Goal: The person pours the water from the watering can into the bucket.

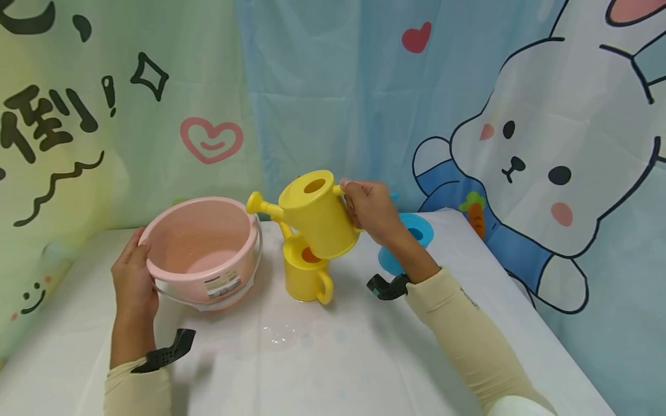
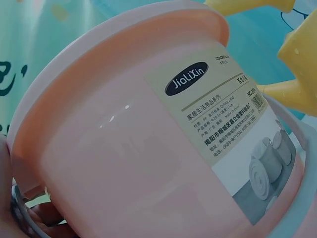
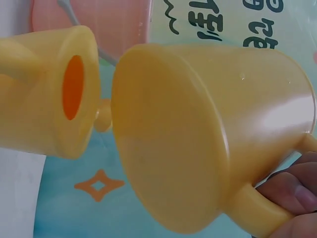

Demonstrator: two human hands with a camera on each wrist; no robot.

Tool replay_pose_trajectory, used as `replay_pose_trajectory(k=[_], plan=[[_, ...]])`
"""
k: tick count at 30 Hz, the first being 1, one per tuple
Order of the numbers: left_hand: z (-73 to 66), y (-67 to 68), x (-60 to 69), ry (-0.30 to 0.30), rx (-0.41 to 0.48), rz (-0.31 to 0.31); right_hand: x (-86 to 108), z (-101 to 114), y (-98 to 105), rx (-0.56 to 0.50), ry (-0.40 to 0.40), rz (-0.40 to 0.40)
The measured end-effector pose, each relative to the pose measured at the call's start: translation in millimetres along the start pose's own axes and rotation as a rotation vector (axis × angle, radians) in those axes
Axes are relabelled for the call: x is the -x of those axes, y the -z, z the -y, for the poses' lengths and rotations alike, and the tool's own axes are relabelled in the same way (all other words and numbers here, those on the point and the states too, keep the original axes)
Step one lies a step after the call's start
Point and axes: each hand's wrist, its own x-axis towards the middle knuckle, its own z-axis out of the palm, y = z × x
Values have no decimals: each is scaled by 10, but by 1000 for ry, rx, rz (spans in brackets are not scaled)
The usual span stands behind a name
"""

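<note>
A pink bucket (image 1: 203,231) with a white handle and a printed label (image 2: 213,114) tilts slightly on the left of the table. My left hand (image 1: 136,277) grips its rim at the left side. My right hand (image 1: 372,208) holds a yellow watering can (image 1: 319,214) by its handle, raised and tipped so its spout reaches the bucket's right rim. Below it, a second yellow watering can (image 1: 302,280) stands upright on the table. In the right wrist view, the held can's base (image 3: 168,139) faces the camera, and the standing can (image 3: 44,94) shows its opening.
Behind my right wrist is a blue watering can (image 1: 416,228), partly hidden by the arm. Small water drops (image 1: 279,334) lie on the white table (image 1: 312,375) in front. A printed curtain (image 1: 322,86) hangs along the back and right.
</note>
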Motion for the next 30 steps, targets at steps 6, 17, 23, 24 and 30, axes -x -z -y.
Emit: replay_pose_trajectory(k=[6, 17, 23, 24, 30], plan=[[2, 36, -19, 11, 11, -18, -77, 64, -57, 31, 14, 48], [6, 26, 0, 13, 34, -18, -115, 94, -146, 146, -49, 57], [12, 16, -2, 17, 43, -20, -161, 127, -182, 195, -33, 94], [13, 13, -4, 17, 46, -20, -170, 133, -186, 201, -25, 102], [17, -16, -12, 9, 38, -26, -197, 179, -216, 215, 17, 128]])
